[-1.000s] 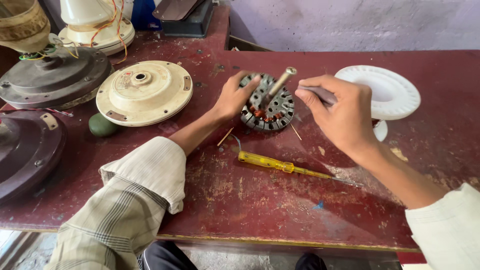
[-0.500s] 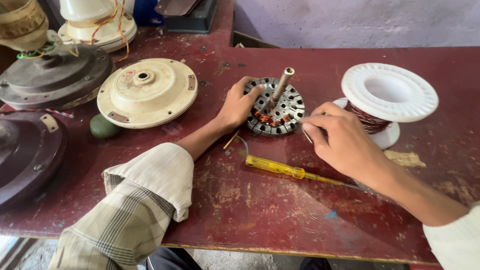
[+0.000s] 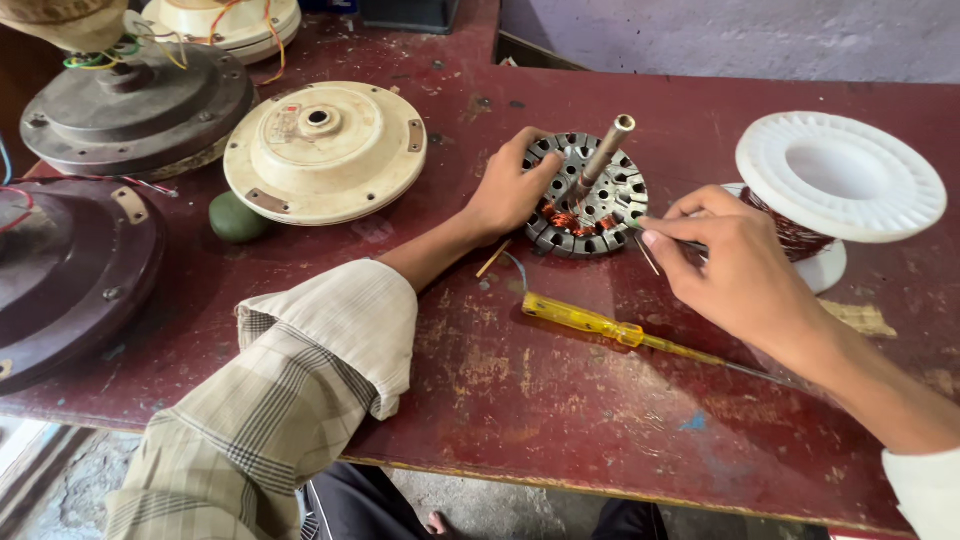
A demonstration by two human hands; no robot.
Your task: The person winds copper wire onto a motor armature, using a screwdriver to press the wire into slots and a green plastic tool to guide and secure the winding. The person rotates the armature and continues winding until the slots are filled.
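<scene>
A round metal fan stator with a steel shaft sticking up lies on the red table. Copper winding shows in some of its slots. My left hand rests on its left rim and holds it down. My right hand is at the stator's right edge, pinching a thin strand of wire between thumb and fingers. Just behind that hand stands a white plastic spool wound with dark copper wire. A yellow-handled screwdriver lies on the table below the stator.
A cream fan cover sits left of the stator, with a small green round object beside it. Dark fan housings fill the left side. Another cream motor part with loose wires is at the back. The table's front edge runs near me.
The view has shifted closer and rightward. My right hand moved from the spool's side up to the stator's right edge with the wire. My left hand stayed on the stator.
</scene>
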